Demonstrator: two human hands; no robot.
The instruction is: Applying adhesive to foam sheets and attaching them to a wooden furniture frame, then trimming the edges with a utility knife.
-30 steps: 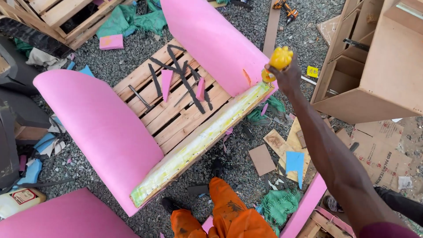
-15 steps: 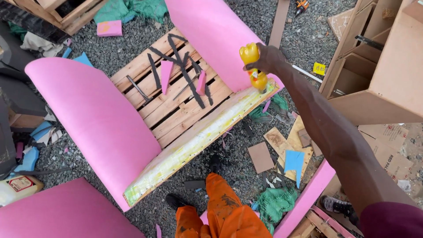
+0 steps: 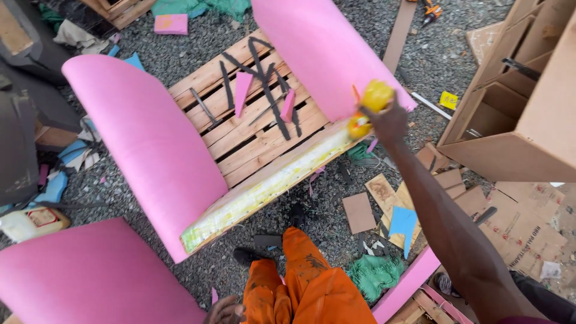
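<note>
1 yellow tool (image 3: 373, 102) gripped, R hand (image 3: 390, 123) | L hand (image 3: 225, 311) unclear | 2 pink armrests (image 3: 144, 144)

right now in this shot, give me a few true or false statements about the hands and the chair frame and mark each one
1. The right hand grips a yellow tool over the front corner of the chair frame. True.
2. Both armrests are covered in blue foam. False: they are covered in pink.
3. The seat of the frame shows bare wooden slats with black straps across them. True.
4. The left hand holds the yellow tool too. False: it is low at the picture's bottom edge, near the orange trousers, away from the tool.
5. The frame stands on a tiled floor. False: it stands on grey gravel littered with scraps.
</note>
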